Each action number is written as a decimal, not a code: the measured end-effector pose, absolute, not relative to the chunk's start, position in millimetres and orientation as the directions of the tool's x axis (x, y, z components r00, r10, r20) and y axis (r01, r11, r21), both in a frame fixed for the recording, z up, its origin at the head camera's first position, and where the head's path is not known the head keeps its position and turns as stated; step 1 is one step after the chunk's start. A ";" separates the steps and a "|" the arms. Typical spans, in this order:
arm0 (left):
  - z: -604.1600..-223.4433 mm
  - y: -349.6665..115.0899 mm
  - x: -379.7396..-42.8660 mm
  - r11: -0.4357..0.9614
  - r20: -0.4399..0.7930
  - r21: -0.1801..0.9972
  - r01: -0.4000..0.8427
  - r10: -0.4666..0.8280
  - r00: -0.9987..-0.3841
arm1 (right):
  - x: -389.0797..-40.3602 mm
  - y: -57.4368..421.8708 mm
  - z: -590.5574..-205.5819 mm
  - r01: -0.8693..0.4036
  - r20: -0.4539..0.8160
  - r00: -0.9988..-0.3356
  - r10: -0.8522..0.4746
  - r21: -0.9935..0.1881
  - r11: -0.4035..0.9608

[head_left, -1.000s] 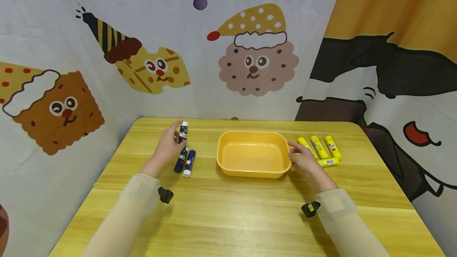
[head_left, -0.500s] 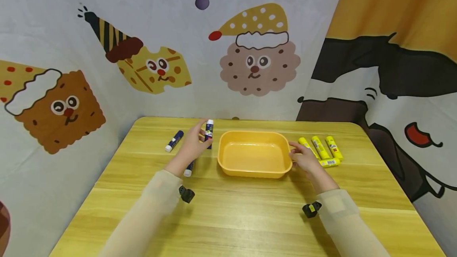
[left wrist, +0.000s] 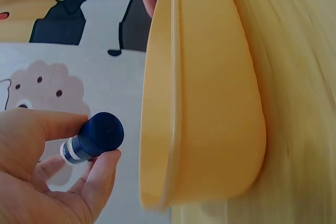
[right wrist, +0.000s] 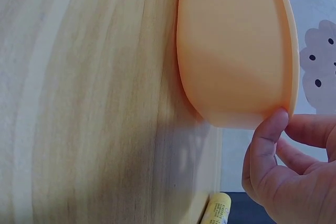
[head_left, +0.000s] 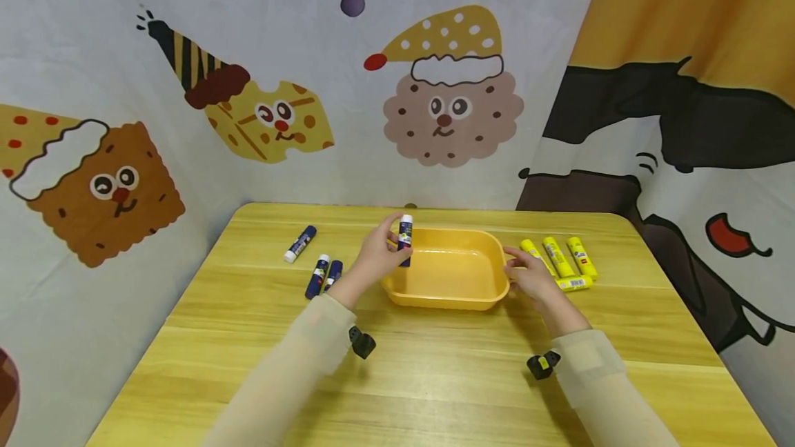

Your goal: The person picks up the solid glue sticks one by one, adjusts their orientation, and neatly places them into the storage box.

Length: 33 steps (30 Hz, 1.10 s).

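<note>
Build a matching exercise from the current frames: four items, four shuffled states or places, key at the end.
Items
1. Left grip
2. Right grip
3. Four yellow tubes
4. Three loose blue tubes

States or places
A. Pinching the tub at its rim
B. Lying on the table, left of the tub
C. Holding an upright blue tube
D. Lying on the table, right of the tub

Pairs: 1-C, 2-A, 3-D, 4-B
</note>
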<state>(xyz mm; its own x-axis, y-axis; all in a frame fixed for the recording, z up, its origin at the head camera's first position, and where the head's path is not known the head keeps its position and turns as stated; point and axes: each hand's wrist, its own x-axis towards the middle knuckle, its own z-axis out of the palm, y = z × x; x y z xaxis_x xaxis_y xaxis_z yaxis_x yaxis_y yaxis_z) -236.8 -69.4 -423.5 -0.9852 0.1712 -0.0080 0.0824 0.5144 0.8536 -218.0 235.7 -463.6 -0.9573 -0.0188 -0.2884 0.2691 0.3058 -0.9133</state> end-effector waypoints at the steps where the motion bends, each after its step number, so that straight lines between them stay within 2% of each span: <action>1: -424.2 -65.6 -236.3 0.508 -0.019 0.858 0.072 0.171 -0.985 | -218.1 236.1 -463.8 0.270 -0.289 -0.957 -0.017 -0.913 0.306; 7: -429.1 -41.4 -233.0 0.462 -0.095 0.887 -0.007 0.169 -0.981 | -217.6 236.7 -464.1 0.269 -0.289 -0.957 -0.022 -0.913 0.306; 14: -441.7 -15.7 -234.3 0.476 -0.162 0.876 -0.079 0.136 -0.977 | -217.5 236.1 -463.6 0.271 -0.291 -0.956 -0.020 -0.912 0.309; 33: -462.0 36.1 -231.2 0.443 -0.213 0.887 -0.129 0.145 -0.966 | -216.5 235.4 -462.0 0.256 -0.277 -0.961 -0.028 -0.918 0.303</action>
